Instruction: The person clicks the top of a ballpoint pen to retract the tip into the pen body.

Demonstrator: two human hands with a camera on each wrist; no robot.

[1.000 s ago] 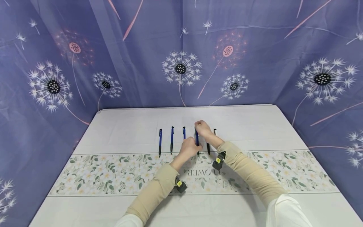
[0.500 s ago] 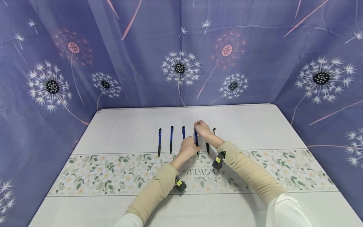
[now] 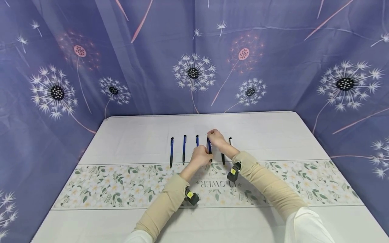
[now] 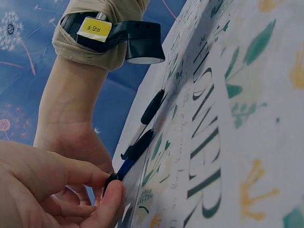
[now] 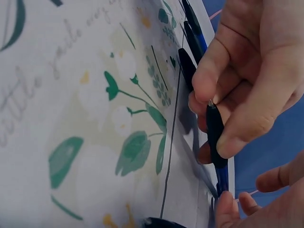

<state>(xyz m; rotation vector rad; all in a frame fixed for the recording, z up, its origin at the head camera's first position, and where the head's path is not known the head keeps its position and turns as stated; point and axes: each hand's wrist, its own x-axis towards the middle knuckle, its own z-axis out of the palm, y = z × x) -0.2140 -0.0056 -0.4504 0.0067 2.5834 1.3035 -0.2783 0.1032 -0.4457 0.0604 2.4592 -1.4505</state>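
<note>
Both hands are on one blue ballpoint pen with a black grip (image 3: 209,145), fourth from the left in a row on the white table. My left hand (image 3: 200,156) pinches its near part; in the right wrist view, that thumb and finger hold the black grip (image 5: 215,126), its metal tip showing. The right hand (image 3: 216,137) holds the far end, with the clicker mostly hidden by its fingers. Three similar blue pens lie to the left: the outermost pen (image 3: 171,152), a second pen (image 3: 184,150), and a third pen (image 3: 197,141) partly behind the left hand.
A white pen with a black grip (image 3: 223,158) lies on the right, partly covered by the right wrist. A floral printed band (image 3: 121,185) crosses the table (image 3: 136,128). Purple dandelion curtains (image 3: 152,84) enclose the back and sides. Each wrist wears a small black camera (image 3: 192,198).
The held pen has shifted slightly left, and its near end has moved a little away from the person. My left hand has moved with it; the right hand has moved very slightly left.
</note>
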